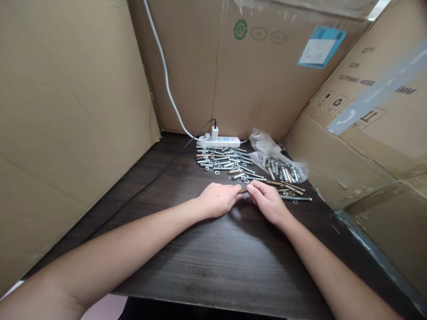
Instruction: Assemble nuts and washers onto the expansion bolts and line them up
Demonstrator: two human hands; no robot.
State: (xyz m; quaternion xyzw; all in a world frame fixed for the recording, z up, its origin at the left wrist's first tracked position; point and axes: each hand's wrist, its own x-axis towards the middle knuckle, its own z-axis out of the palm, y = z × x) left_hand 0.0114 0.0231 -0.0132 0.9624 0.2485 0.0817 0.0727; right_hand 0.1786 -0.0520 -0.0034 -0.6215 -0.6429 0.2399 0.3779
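A thin brass-coloured bolt piece (244, 190) spans the small gap between my two hands. My left hand (218, 199) is closed on its left end, the fingers pinched. Closed on the other end is my right hand (267, 200), thumb and fingers together. Just behind them lie loose silvery bolts, sleeves and washers (227, 162) in rough rows. Several brass-coloured bolts (290, 187) lie beyond my right hand, along with a long silvery bolt (302, 198). My fingers hide part of the held piece.
A white power strip (220, 142) with a plugged-in adapter (214, 132) stands behind the hardware. Its white cable (166, 73) and a black cord (150, 181) run left. Right of it, a clear plastic bag (267, 144) holds more bolts. Cardboard boxes (187, 53) wall in the dark wooden table (213, 262).
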